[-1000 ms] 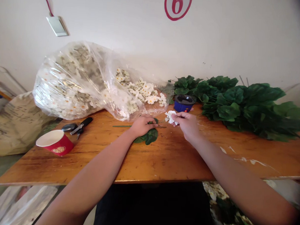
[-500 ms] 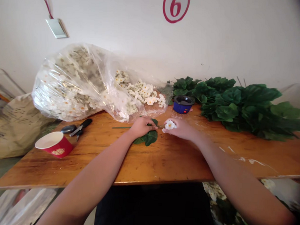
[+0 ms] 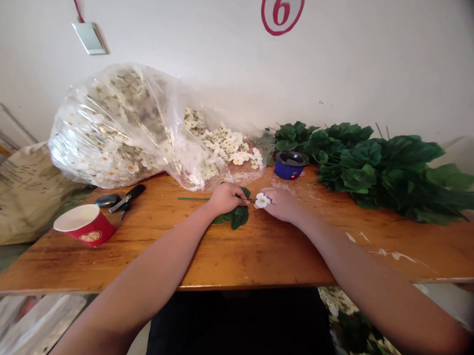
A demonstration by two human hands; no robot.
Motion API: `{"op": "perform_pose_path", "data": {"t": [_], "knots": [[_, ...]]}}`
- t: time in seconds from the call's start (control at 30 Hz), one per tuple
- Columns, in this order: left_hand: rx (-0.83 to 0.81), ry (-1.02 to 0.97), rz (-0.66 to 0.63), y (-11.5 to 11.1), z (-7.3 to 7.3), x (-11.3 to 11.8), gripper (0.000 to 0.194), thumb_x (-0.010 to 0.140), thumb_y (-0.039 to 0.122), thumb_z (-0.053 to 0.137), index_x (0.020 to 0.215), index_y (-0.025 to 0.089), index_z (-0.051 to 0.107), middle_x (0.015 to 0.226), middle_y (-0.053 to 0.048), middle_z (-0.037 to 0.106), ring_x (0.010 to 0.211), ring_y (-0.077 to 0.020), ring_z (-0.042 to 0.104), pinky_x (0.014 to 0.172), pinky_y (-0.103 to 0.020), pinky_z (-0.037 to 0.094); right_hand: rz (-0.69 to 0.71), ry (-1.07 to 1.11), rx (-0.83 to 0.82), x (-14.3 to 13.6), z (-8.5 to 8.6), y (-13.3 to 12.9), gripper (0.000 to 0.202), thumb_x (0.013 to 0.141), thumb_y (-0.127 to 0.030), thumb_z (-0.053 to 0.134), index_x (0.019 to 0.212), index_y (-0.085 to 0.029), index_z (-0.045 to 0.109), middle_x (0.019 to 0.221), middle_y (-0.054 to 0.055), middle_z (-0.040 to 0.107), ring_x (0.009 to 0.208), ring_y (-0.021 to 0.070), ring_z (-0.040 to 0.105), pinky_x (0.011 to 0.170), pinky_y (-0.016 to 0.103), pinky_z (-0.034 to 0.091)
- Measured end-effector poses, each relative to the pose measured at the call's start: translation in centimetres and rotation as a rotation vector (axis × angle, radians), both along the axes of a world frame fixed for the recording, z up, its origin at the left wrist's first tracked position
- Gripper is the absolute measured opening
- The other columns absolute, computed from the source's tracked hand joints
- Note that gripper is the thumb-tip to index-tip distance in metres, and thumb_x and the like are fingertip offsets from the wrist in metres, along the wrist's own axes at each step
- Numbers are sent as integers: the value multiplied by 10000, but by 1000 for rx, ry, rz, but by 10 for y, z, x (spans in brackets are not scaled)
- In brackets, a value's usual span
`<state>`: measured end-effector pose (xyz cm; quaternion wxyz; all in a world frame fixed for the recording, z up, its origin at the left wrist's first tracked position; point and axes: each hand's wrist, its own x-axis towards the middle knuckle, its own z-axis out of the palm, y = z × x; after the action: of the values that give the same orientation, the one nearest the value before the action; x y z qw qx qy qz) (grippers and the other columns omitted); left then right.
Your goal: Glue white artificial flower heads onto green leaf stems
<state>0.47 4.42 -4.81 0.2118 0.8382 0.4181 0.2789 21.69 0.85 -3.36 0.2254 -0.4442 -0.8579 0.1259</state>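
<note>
On the wooden desk (image 3: 202, 249), close to its middle, a leafy stem (image 3: 192, 199) is held down by the left hand (image 3: 226, 199). Its thin rod is laid roughly level across the wood, and its broad green leaves are spread above and below the knuckles. The fingers of the left hand are drawn together and clamped on the stem. By the right hand (image 3: 281, 204), a white flower (image 3: 262, 200) with a yellow centre is held at the bare end of the stem, just beside the left fingertips. The fingers of the right hand are closed around the flower's base, though the grip is partly hidden by petals, and whether the rod is also touched by them cannot be told.

Just beyond the right hand, a blue pot (image 3: 287, 170) with a dark rim and a small red light is set on the desk. To its right, a large heap of green leaves (image 3: 379, 163) is piled along the wall (image 3: 363, 62). To its left, more white blossoms are seen in and around a clear plastic bag (image 3: 113, 130), which is rested against the wall. At the left side of the desk, a red paper cup (image 3: 89, 226) is tilted, near a ring of keys (image 3: 123, 203) and a dark rounded object (image 3: 107, 200). On the wall, a circled red number six (image 3: 282, 12) is painted.
</note>
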Motion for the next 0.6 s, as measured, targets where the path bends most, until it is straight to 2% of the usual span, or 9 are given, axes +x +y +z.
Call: {"op": "perform_pose_path", "data": {"t": [0.13, 0.23, 0.33, 0.43, 0.53, 0.6], "knots": [[-10, 2, -17, -2, 5, 0, 137, 679, 343, 743, 696, 209, 766, 670, 0, 690, 644, -138, 582, 625, -249, 414, 3, -53, 27, -2, 3, -1, 172, 830, -233, 496, 673, -194, 554, 716, 33, 623, 658, 158, 533, 599, 272, 301], [-32, -13, -37, -8, 13, -3, 188, 713, 385, 718, 730, 205, 766, 703, -5, 704, 649, -141, 590, 623, -256, 412, -71, -33, 18, 0, 7, -2, 146, 819, -255, 520, 693, -199, 569, 728, 29, 639, 669, 168, 547, 594, 271, 303], [-108, -102, -33, -13, 22, -8, 278, 685, 445, 738, 830, 209, 767, 792, -17, 723, 714, -162, 617, 651, -266, 435, -117, -43, 53, 5, 11, -4, 149, 801, -239, 540, 658, -198, 547, 708, 32, 632, 657, 170, 542, 582, 274, 298], [-177, -292, 8, -14, 27, -13, 351, 660, 475, 755, 875, 197, 753, 853, -39, 721, 770, -172, 629, 704, -277, 458, -92, -95, 83, 12, 10, -7, 177, 804, -242, 554, 635, -194, 538, 702, 43, 620, 665, 173, 539, 586, 276, 301], [-313, -567, 57, -11, 29, -15, 348, 708, 493, 708, 814, 161, 721, 778, -53, 703, 698, -152, 621, 689, -276, 469, -88, -106, 67, 17, 9, -11, 251, 785, -408, 638, 671, -193, 579, 728, 47, 616, 662, 178, 536, 588, 280, 320], [-456, -766, 95, -8, 30, -15, 377, 745, 521, 653, 804, 151, 694, 759, -60, 698, 646, -139, 619, 630, -260, 468, -94, -24, 71, 18, 11, -12, 320, 766, -514, 654, 764, -195, 633, 816, 57, 633, 720, 195, 559, 629, 289, 366]]}}
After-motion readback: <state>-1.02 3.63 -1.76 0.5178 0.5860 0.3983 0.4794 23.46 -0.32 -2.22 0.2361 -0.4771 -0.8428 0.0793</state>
